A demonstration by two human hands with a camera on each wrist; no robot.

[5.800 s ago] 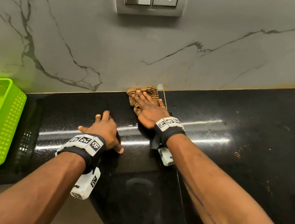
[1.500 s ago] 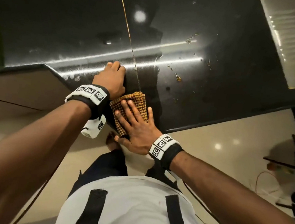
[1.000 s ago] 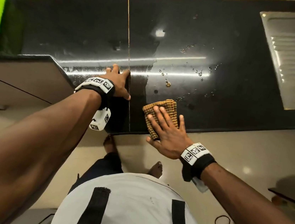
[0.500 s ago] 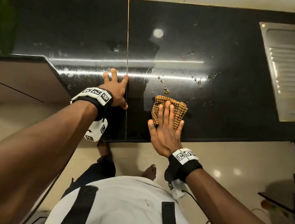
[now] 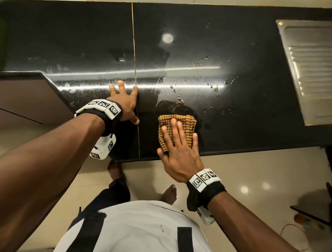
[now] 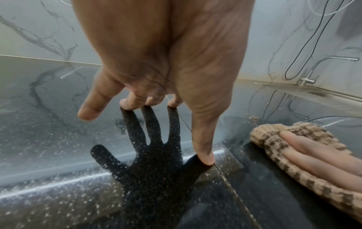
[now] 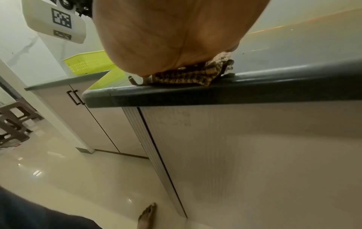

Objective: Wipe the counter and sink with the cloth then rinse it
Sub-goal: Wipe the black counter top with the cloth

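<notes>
The cloth (image 5: 176,127), folded, lies near the counter's (image 5: 247,106) near edge, its long axis running near to far. The right hand (image 5: 179,148) presses it flat with straight fingers together. The left hand (image 5: 125,104) rests just left, fingers spread on the counter, apart from the cloth.

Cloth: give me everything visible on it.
The cloth is a tan-and-brown checked weave, thick and ribbed, folded into a small pad. It lies flat on the black counter, near its front edge, right of the seam. The right hand presses it with straight fingers. Droplets sit beyond it. The left hand rests apart.
</notes>
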